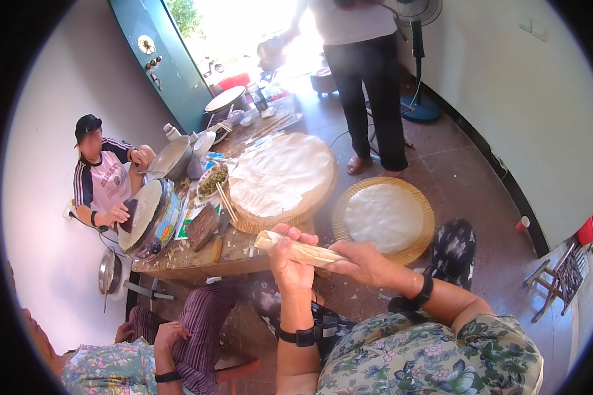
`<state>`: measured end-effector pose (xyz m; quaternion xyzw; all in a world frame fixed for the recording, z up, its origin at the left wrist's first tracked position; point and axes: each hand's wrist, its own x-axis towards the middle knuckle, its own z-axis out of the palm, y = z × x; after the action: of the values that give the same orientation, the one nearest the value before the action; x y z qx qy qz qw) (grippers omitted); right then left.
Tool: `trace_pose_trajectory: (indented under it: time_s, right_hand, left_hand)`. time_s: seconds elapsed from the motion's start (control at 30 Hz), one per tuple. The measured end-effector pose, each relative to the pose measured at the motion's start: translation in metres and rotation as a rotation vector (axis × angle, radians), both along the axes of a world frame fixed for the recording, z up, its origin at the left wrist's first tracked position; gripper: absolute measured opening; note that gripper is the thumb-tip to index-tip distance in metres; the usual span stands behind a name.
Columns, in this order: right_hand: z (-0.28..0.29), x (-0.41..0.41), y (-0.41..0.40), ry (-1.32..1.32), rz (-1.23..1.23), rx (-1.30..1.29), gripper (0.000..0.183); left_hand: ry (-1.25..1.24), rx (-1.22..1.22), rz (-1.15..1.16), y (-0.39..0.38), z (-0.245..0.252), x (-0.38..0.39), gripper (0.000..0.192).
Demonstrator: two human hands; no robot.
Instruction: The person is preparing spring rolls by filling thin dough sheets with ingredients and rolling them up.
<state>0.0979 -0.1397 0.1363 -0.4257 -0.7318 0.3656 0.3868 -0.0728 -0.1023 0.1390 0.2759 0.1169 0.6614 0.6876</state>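
Observation:
A rolled thin flatbread (pixel 306 253) is held between both hands above the near edge of the table. My left hand (pixel 292 266) grips its left part, with the thumb in front and the fingers curled behind. The right hand (pixel 363 261) pinches the other end. Beyond them on the table, a woven round mat carries a pile of large thin flatbreads (pixel 281 173). To the right, a second round mat (pixel 343 224) bears a smaller white flatbread (pixel 383 217). A bowl of chopped greenish filling (pixel 213 181) stands left of the pile, with chopsticks (pixel 226 202) beside it.
A cleaver (pixel 202 227) lies near the table's front edge (pixel 178 266). On the left, a person (pixel 104 182) has a hand on a dark scraper at a round griddle (pixel 146 217). Another person (pixel 192 331) sits beside me; a third (pixel 365 74) stands beyond the mats.

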Motion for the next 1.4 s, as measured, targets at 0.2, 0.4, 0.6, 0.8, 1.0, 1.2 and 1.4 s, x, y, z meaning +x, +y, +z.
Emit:
trace_pose_trajectory:
  time_s: [0.2,0.4,0.6,0.8,1.0,1.2,1.4]
  right_hand:
    - [0.007,0.001,0.003,-0.028,-0.027,-0.026,0.025]
    - [0.003,-0.006,-0.009,-0.005,-0.018,-0.081,0.028]
    - [-0.012,-0.013,-0.003,-0.047,0.053,-0.015,0.029]
    - [-0.031,-0.020,0.008,0.095,-0.105,0.101,0.025]
    - [-0.069,-0.060,0.023,0.084,-0.073,-0.074,0.025]
    - [-0.206,-0.014,0.069,-0.123,-0.075,-0.257,0.016]
    - [-0.310,-0.005,0.135,0.151,-0.253,-0.571,0.016]
  left_hand:
    - [-0.038,-0.007,-0.018,0.004,0.002,0.002,0.027]
    - [-0.073,-0.005,0.035,-0.008,0.002,0.000,0.030]
    - [-0.092,0.000,0.064,0.012,-0.037,-0.025,0.023]
    - [0.040,0.080,-0.021,0.015,-0.034,-0.016,0.065]
    - [0.173,-0.123,0.003,0.002,-0.102,-0.031,0.033]
    - [-0.035,-0.153,-0.027,0.044,-0.103,-0.080,0.014]
    - [-0.077,0.022,-0.119,0.081,-0.095,-0.103,0.023]
